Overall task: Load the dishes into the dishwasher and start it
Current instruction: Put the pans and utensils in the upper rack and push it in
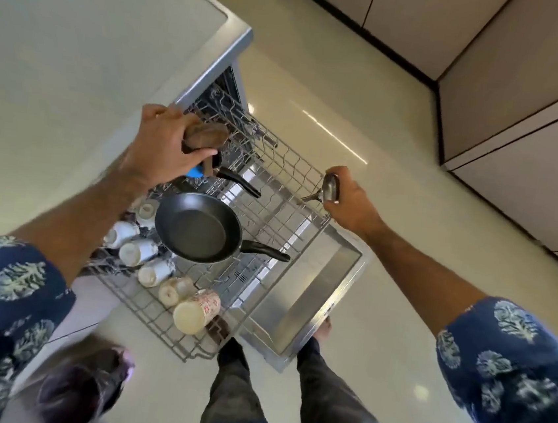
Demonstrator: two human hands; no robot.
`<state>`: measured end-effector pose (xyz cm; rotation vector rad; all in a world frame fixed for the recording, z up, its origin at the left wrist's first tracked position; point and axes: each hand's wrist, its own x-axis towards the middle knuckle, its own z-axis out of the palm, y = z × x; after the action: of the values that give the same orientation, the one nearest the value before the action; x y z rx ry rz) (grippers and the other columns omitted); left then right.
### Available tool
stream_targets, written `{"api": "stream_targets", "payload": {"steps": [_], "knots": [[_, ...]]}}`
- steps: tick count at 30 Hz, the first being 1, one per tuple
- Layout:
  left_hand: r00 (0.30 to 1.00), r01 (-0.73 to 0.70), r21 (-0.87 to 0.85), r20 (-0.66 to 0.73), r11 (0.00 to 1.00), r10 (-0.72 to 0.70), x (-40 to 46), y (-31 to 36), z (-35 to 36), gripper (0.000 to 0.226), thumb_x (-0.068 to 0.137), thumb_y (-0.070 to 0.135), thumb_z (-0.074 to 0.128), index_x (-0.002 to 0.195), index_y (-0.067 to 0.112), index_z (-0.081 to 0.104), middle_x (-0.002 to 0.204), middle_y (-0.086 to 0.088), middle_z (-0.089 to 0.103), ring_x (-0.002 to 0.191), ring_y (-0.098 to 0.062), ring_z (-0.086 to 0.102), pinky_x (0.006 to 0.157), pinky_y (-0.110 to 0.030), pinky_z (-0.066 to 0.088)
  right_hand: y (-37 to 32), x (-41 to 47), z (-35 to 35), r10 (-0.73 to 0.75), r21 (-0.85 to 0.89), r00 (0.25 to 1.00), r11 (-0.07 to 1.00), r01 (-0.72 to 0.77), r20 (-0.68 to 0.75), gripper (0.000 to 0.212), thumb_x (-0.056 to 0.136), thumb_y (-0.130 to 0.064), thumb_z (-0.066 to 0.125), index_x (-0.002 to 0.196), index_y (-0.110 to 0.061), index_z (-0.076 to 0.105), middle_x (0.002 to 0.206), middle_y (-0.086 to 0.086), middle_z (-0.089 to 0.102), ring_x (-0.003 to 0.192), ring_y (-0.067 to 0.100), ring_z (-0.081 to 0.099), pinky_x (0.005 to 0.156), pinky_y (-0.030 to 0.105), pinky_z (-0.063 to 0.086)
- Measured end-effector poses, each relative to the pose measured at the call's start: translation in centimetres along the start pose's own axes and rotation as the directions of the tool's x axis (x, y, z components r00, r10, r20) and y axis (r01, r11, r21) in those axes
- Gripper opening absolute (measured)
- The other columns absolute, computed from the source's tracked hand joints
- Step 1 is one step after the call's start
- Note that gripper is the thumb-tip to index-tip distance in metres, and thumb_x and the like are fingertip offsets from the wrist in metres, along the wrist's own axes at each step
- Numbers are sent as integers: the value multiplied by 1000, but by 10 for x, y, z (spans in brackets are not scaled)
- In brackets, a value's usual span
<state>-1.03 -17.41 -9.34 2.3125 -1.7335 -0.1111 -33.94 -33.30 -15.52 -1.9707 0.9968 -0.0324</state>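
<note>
Left hand grips a brown cup over the rack, at ten o'clock from the pan; right hand holds a spoon at two.

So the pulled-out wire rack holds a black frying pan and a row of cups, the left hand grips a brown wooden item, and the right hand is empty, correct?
Not quite. The head view shows the right hand gripping a shiny metal ladle, not empty. The rest holds: the grey wire rack carries the black frying pan and pale cups, and the left hand grips the brown wooden item.
</note>
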Motion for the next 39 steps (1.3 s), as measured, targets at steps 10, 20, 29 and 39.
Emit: {"api": "stream_targets", "payload": {"steps": [10,20,29,39], "knots": [[957,-256,107,164,961,237,20,-15,-17,46,78,57,67,98,16,72,79,-3,66,75,-25,60,82,-33,27,25,51,39,9,-123,989,992,9,148,61,81,-8,74,131,-7,39,108,18,58,96,32,57,74,36,46],[950,-278,32,154,960,271,26,-28,-17,43,88,52,54,93,14,74,71,-1,61,66,-18,51,77,-29,24,1,62,12,198,-368,959,923,-113,201,90,81,-42,78,148,-16,24,131,18,57,110,35,61,88,46,53],[960,-233,-30,153,972,234,27,-27,-19,30,90,34,48,97,11,66,80,-4,65,75,-24,59,79,-33,30,-167,69,39,-369,125,917,927,353,149,57,88,-26,71,138,-12,48,132,4,58,117,14,53,99,26,47],[969,-234,-191,37,953,245,25,-25,-21,45,101,50,39,98,8,55,86,-5,62,80,-22,52,78,-32,29,-176,84,49,-283,190,911,954,233,300,30,96,-29,58,124,-22,65,95,-2,74,86,12,71,83,36,58]]}}
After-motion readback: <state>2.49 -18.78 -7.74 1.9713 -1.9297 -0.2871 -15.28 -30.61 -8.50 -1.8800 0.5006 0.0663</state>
